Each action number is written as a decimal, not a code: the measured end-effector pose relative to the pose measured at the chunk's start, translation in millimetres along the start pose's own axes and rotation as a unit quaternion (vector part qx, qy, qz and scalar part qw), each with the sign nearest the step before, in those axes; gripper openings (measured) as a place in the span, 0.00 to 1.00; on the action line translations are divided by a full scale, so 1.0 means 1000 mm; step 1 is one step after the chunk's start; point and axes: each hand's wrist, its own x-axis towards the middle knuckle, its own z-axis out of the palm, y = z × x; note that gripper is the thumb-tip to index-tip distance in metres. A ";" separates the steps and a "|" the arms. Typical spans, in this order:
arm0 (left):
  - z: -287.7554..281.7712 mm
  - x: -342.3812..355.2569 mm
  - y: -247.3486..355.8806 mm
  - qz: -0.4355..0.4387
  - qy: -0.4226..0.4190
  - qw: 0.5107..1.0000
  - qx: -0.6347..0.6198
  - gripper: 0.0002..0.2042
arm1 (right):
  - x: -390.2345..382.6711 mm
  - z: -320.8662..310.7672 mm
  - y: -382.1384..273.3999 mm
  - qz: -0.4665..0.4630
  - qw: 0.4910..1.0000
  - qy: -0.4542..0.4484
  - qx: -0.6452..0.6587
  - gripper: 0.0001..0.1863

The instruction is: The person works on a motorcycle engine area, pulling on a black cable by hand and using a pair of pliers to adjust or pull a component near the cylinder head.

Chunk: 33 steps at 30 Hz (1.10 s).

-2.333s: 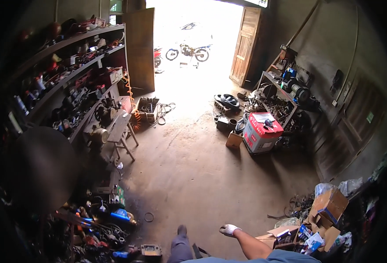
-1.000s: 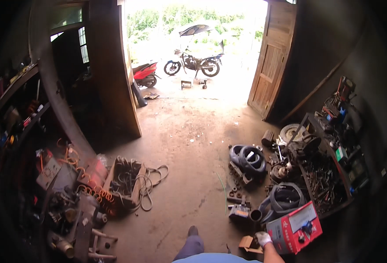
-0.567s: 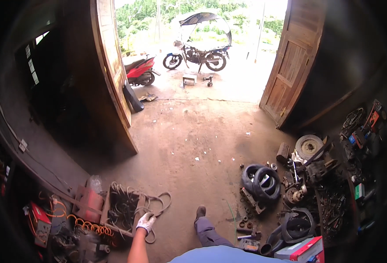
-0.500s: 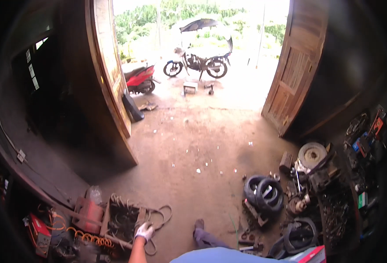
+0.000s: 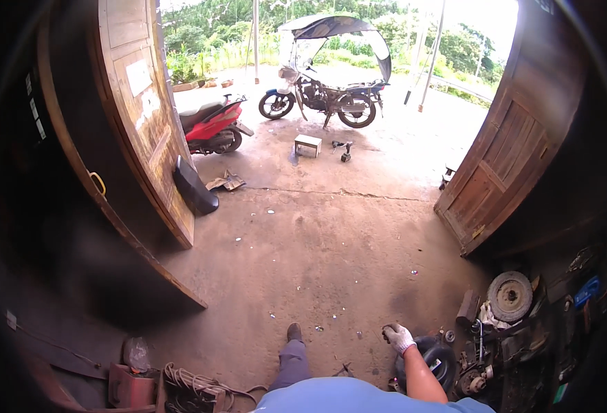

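Note:
My right hand, in a whitish glove with darkened fingers, hangs over the floor at the lower right, beside the black tyres. Its fingers are curled in; whatever may be inside them is too small to make out. My left hand is out of view. At the lower left, a crate with looped hoses or cords stands partly cut off by the bottom edge. One of my feet is planted ahead on the concrete floor.
Wooden doors flank the doorway. Outside stand a motorcycle with a canopy and a red scooter, near a small stool. A black seat leans at the left door. A wheel and parts crowd the right.
My left hand, earlier at the crate's hoses, has left the view. My right hand has come into view beside the tyres. The view has tilted up, showing more of the yard.

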 end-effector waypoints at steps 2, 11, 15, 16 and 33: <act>-0.028 0.026 0.076 0.002 -0.012 1.000 -0.001 0.23 | 0.051 0.000 0.013 0.076 0.994 -0.021 -0.074 0.16; -0.362 0.110 0.576 0.344 0.233 0.904 -0.103 0.19 | 0.189 0.017 -0.010 0.365 0.915 -0.150 -0.085 0.14; -0.457 0.116 0.766 0.424 0.231 0.870 -0.104 0.18 | 0.334 0.022 -0.074 0.397 0.910 -0.116 -0.030 0.14; -0.464 0.117 0.794 0.410 0.227 0.879 -0.083 0.18 | 0.368 0.026 -0.089 0.409 0.906 -0.109 -0.015 0.14; -0.753 0.385 1.331 0.278 0.206 0.938 0.010 0.26 | 1.144 -0.017 -0.544 -0.070 0.987 0.060 -0.132 0.17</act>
